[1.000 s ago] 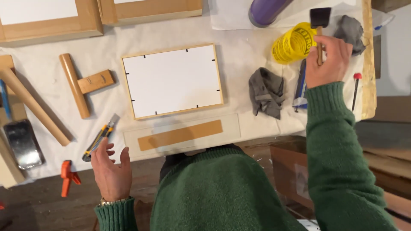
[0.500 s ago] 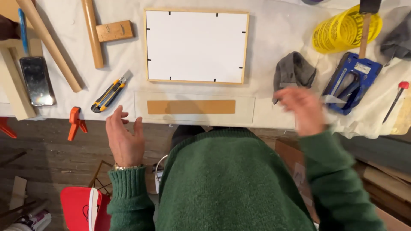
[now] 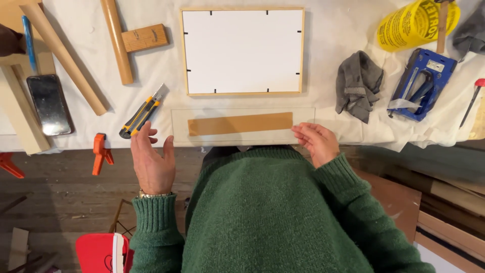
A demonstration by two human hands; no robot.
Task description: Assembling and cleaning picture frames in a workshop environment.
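Observation:
A clear glass pane (image 3: pixel 242 126) with a strip of brown tape (image 3: pixel 240 124) lies along the table's front edge. Behind it sits a wooden picture frame (image 3: pixel 243 50), back side up, with a white backing board. My left hand (image 3: pixel 151 162) hovers open at the pane's left end, just below a yellow and black utility knife (image 3: pixel 141 112). My right hand (image 3: pixel 316 141) is open at the pane's right end, fingers near or on its corner. Neither hand holds anything. I wear a green sweater.
A grey rag (image 3: pixel 357 83), a blue staple gun (image 3: pixel 422 83), a yellow roll (image 3: pixel 417 23) and a red-handled tool (image 3: pixel 475 98) lie right. At left are a wooden mallet (image 3: pixel 124 43), a wooden dowel (image 3: pixel 63 58), a phone (image 3: pixel 48 103) and an orange clamp (image 3: pixel 101 151).
My right hand has come back from the far right of the table to the pane's right end. My left hand rose towards the pane's left end. The camera view shifted closer.

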